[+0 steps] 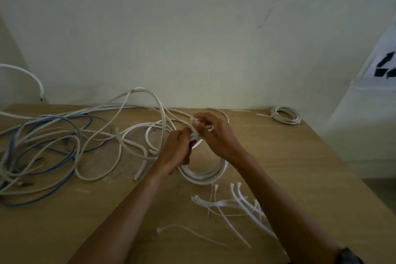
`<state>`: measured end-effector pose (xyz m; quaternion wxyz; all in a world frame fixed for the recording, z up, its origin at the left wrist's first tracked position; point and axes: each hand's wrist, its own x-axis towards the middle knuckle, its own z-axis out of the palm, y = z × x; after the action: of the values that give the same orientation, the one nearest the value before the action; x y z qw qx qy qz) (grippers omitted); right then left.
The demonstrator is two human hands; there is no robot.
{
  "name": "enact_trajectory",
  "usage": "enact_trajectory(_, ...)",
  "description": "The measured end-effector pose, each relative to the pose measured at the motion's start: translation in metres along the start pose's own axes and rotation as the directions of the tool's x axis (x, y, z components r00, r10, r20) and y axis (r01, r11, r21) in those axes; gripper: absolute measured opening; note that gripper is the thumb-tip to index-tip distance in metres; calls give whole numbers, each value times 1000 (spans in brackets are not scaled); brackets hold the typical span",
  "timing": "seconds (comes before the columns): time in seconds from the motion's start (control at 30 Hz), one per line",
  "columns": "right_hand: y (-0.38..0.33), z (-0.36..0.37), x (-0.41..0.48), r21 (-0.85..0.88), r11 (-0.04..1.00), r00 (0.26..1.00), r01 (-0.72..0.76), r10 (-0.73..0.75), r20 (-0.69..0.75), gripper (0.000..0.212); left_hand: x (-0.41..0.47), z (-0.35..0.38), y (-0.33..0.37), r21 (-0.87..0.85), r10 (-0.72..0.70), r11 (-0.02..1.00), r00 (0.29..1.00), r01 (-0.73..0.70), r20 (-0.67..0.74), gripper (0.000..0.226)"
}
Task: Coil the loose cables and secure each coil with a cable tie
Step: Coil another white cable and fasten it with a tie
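Note:
A white cable coil point(203, 174) stands tilted on the wooden table point(300, 167) at its middle. My left hand point(176, 152) grips the coil's top left part. My right hand point(216, 135) pinches a white cable tie point(196, 123) at the coil's top, where the loops are bunched. Loose white cable point(137, 100) runs from the coil up and to the left. A tangle of white and blue cables point(42, 150) lies on the table's left. Several spare white cable ties point(233, 206) lie in front of the coil, and one more tie point(188, 233) lies nearer me.
A small tied white coil point(285, 115) rests at the table's back right near the wall. A white cable end point(32, 77) arcs up at the far left. A white cabinet point(368, 124) stands to the right of the table. A dark watch point(349, 256) is on my right wrist.

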<state>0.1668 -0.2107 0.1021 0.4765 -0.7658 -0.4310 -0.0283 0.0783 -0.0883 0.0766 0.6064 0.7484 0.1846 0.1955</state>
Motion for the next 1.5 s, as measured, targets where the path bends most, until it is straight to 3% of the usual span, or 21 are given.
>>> enact_trajectory(0.07,6,-5,-5,6,1000,1000,-29,29,-12,47,3,4,5,-188,-115,976,993,109,-17,53)
enact_trajectory(0.17,20,-23,-10,67,990,992,-125,125,7,50,11,11,10,-485,-269,849,961,209,-56,58)
enact_trajectory(0.2,23,-30,-11,116,968,972,-221,210,102,49,13,13,9,-555,-301,802,952,220,-58,59)
enact_trajectory(0.27,29,-41,-17,186,881,860,-435,346,375,37,16,20,11,-664,-328,713,944,226,-31,61)
enact_trajectory(0.33,34,-49,-23,279,797,789,-535,353,504,28,18,30,12,-716,-320,661,948,225,3,59)
enact_trajectory(0.43,48,-55,-24,456,704,837,-545,429,339,23,23,47,23,-752,-284,617,957,232,62,40)
enact_trajectory(0.5,58,-57,-23,516,669,832,-534,523,184,23,27,53,28,-718,-255,657,964,233,79,32)
enact_trajectory(0.57,65,-60,-23,493,712,824,-500,566,18,22,29,55,28,-640,-228,727,966,251,120,29)
enact_trajectory(0.67,75,-63,-25,374,801,813,-468,556,-172,25,32,61,27,-622,-238,729,958,286,161,29)
enact_trajectory(0.73,75,-63,-27,309,831,802,-463,541,-253,25,38,69,28,-588,-259,763,960,269,104,27)
enact_trajectory(0.87,74,-65,-27,255,841,745,-477,540,-390,30,56,98,24,-476,-260,864,955,166,-140,21)
enact_trajectory(0.93,82,-68,-26,223,842,719,-492,537,-441,34,61,116,22,-456,-221,884,953,106,-207,33)
enact_trajectory(1.0,92,-72,-28,226,828,703,-513,557,-443,41,69,131,22,-512,-229,853,955,103,-188,27)
enact_trajectory(1.07,106,-82,-30,365,796,721,-484,598,-349,42,80,140,24,-631,-303,752,950,188,-78,11)
enact_trajectory(1.13,118,-96,-32,591,685,732,-426,645,-219,31,93,150,26,-710,-346,655,938,258,22,19)
enact_trajectory(1.23,144,-108,-33,736,579,668,-351,706,-237,29,106,173,21,-708,-374,625,922,330,99,26)
enact_trajectory(1.37,186,-133,-24,640,649,529,-411,742,-413,32,122,211,10,-618,-415,620,871,483,264,11)
enact_trajectory(1.5,219,-169,-1,557,696,511,-454,715,-477,20,149,246,9,-630,-420,578,851,519,316,5)
